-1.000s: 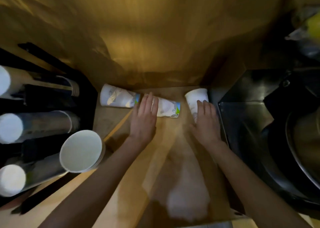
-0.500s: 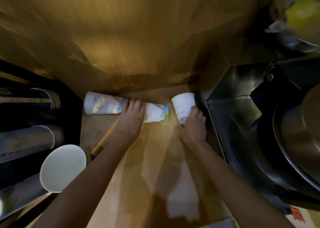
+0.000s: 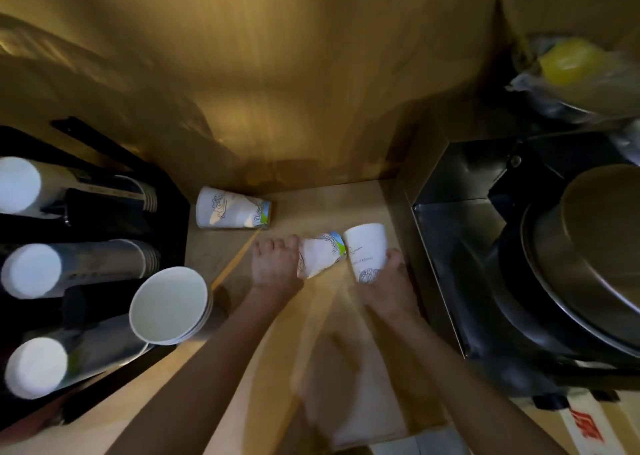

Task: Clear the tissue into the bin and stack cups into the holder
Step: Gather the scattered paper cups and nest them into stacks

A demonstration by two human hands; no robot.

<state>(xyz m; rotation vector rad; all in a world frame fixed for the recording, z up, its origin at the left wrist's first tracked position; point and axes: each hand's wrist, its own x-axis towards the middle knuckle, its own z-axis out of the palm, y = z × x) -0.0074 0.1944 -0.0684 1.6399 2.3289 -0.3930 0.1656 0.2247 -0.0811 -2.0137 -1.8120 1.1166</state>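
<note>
My left hand (image 3: 275,266) grips a printed paper cup (image 3: 320,255) lying tilted on the wooden counter (image 3: 242,368). Its base points at a second white cup (image 3: 366,250), which my right hand (image 3: 384,288) holds from below. The two cups almost touch. A third printed cup (image 3: 230,208) lies on its side against the back wall, apart from both hands. The black cup holder (image 3: 86,219) stands at the left with several horizontal stacks of cups (image 3: 74,264). No tissue or bin is visible.
A short stack of cups (image 3: 169,307) with its mouth facing me leans at the holder's lower right. A metal housing (image 3: 460,246) and round metal lid (image 3: 588,246) fill the right. A plastic bag with something yellow (image 3: 568,63) sits at the upper right. A wood wall closes the back.
My left hand closed on the middle cup and drew it away from the far-left cup, rightward toward the right cup. My right hand shifted down to the right cup's lower end.
</note>
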